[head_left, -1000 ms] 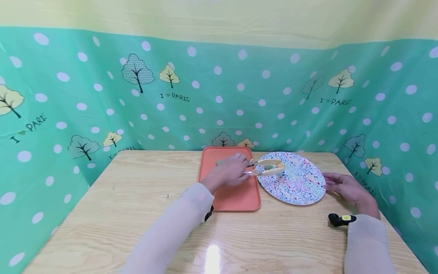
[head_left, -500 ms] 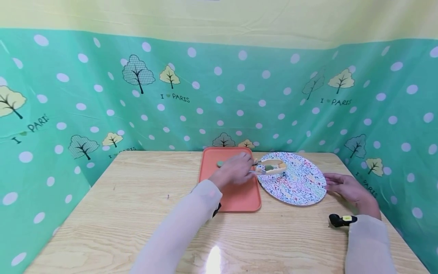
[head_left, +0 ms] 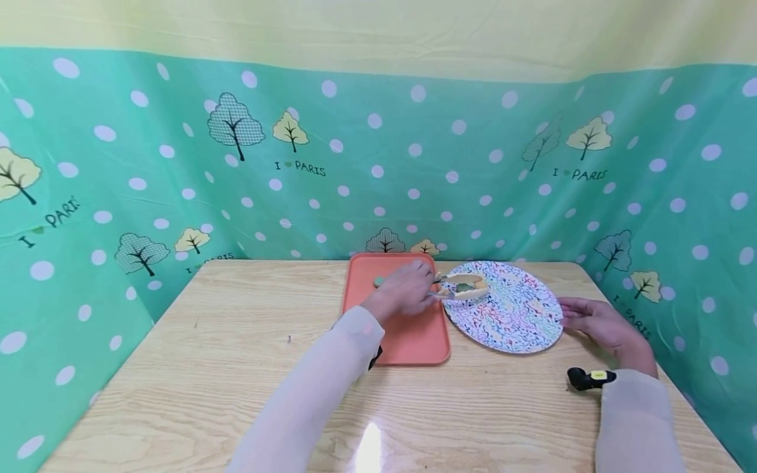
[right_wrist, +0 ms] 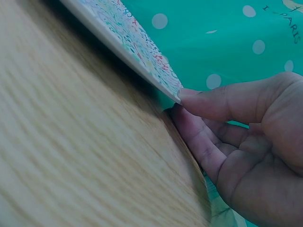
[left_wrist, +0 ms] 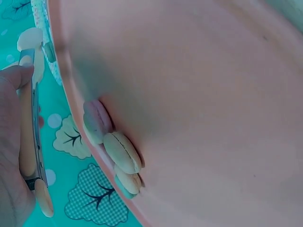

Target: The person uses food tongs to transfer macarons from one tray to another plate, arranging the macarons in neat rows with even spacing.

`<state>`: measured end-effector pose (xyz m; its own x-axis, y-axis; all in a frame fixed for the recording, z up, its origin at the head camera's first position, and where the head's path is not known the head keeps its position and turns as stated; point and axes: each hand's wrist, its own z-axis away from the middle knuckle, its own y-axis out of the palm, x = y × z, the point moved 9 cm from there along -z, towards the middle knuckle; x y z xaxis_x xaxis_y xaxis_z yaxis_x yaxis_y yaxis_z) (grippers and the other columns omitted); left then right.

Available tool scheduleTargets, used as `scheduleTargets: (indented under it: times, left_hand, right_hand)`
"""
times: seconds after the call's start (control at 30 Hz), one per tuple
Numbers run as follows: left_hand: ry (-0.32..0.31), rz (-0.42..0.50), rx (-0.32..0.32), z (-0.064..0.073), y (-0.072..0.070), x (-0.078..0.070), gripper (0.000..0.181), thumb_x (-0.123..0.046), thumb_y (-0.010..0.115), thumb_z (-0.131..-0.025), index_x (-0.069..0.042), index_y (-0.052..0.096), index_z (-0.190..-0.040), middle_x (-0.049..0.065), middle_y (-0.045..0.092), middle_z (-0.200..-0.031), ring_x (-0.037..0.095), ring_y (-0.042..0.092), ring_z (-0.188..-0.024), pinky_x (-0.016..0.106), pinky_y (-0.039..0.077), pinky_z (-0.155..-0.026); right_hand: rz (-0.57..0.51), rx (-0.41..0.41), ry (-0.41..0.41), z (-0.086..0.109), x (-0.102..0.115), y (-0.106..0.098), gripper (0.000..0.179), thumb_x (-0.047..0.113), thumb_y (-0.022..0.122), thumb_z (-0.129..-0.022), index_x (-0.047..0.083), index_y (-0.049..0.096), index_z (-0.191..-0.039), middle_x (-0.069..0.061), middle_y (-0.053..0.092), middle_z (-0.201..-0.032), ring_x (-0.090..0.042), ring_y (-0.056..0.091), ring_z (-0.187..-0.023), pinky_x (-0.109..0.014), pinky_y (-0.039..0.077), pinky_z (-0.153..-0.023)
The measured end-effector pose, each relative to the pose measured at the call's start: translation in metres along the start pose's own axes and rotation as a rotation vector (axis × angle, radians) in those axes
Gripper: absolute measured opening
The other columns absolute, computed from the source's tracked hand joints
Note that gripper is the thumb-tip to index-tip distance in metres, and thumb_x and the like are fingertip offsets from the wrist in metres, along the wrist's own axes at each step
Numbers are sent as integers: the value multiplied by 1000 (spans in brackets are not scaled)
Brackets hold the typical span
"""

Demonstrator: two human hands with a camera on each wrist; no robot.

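My left hand [head_left: 407, 289] grips a pair of tongs [head_left: 471, 295] with metal arms and cream-coloured tips. The tips reach over the left part of a round, multicoloured speckled plate [head_left: 520, 315]. A green macaron [head_left: 464, 287] shows between the tong arms; whether the tips pinch it I cannot tell. Beneath the left hand lies an orange-pink tray [head_left: 420, 345]. In the left wrist view several macarons, among them a purple macaron [left_wrist: 97, 116] and a cream macaron [left_wrist: 122, 152], line the tray's edge. My right hand [head_left: 606, 328] pinches the plate's right rim between thumb and fingers.
Tray and plate stand side by side at the back of a wooden table [head_left: 236, 368]. Behind and beside the table hangs a green dotted curtain [head_left: 331, 151]. A black wrist device [head_left: 591, 379] sits at the right sleeve.
The left hand and forearm have shifted slightly to the right, uncovering more of a green macaron on the tray. The tong tips stay over the plate's left side. The right hand has kept still.
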<state>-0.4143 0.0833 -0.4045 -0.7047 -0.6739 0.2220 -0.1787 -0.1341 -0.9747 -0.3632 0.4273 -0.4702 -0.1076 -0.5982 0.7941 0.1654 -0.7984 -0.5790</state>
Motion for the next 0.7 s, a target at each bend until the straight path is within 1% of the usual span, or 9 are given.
scheduleTargets:
  times: [0.07, 0.13, 0.2, 0.23, 0.4, 0.47, 0.6, 0.7]
  left_hand:
    - [3, -18, 3, -1, 1, -1, 55, -48, 42, -108, -8, 53, -144, 2, 52, -128, 16, 43, -108, 30, 43, -95]
    - [4, -35, 8, -1, 1, -1, 55, -49, 41, -108, -8, 54, -143, 2, 52, -128, 16, 43, -108, 30, 42, -95]
    - [6, -52, 14, -2, 1, -2, 55, -50, 40, -108, -8, 55, -142, 2, 53, -128, 16, 43, -108, 30, 42, -96]
    - [8, -60, 15, -2, 1, -3, 56, -50, 40, -108, -8, 55, -141, 2, 53, -128, 17, 43, -109, 31, 42, -97]
    - [13, -84, 23, -3, 1, -4, 56, -51, 39, -107, -9, 57, -140, 3, 53, -131, 18, 43, -111, 32, 41, -99]
    - [14, -90, 26, -5, 3, -3, 56, -51, 39, -107, -9, 57, -140, 3, 53, -131, 18, 43, -111, 32, 41, -99]
    - [16, -90, 30, -7, 7, 0, 57, -51, 38, -108, -8, 56, -140, 3, 52, -130, 18, 43, -110, 32, 41, -99]
    - [20, -94, 26, -8, 8, 0, 57, -51, 39, -107, -8, 56, -140, 3, 52, -128, 18, 43, -109, 32, 42, -98]
  right_hand:
    - [3, -2, 0, -1, -1, -1, 65, 20, 67, -101, -5, 39, -153, -28, 48, -150, -34, 53, -132, -22, 53, -90]
    - [4, -4, -4, -1, -1, -1, 64, 19, 67, -100, -6, 40, -153, -28, 48, -149, -28, 56, -129, -19, 52, -88]
    - [8, -8, -9, -2, -1, -1, 64, 19, 67, -100, -6, 40, -153, -28, 49, -148, -25, 57, -127, -17, 51, -87]
    - [9, -7, -7, -2, -1, -1, 64, 19, 67, -100, -6, 40, -153, -28, 49, -148, -25, 57, -127, -17, 52, -87]
    - [13, -5, 2, -2, 0, -1, 65, 20, 67, -100, -6, 40, -153, -28, 49, -149, -34, 53, -132, -22, 53, -90]
    - [9, -4, 7, -2, 0, -1, 65, 20, 68, -100, -6, 40, -153, -28, 49, -149, -33, 54, -131, -22, 53, -90]
    - [4, -5, 15, -2, -1, -2, 65, 19, 68, -100, -6, 40, -153, -28, 50, -148, -23, 58, -125, -19, 53, -88]
    - [-6, -2, 19, -2, -1, -2, 65, 18, 67, -100, -6, 39, -153, -28, 49, -149, -23, 58, -125, -19, 53, -88]
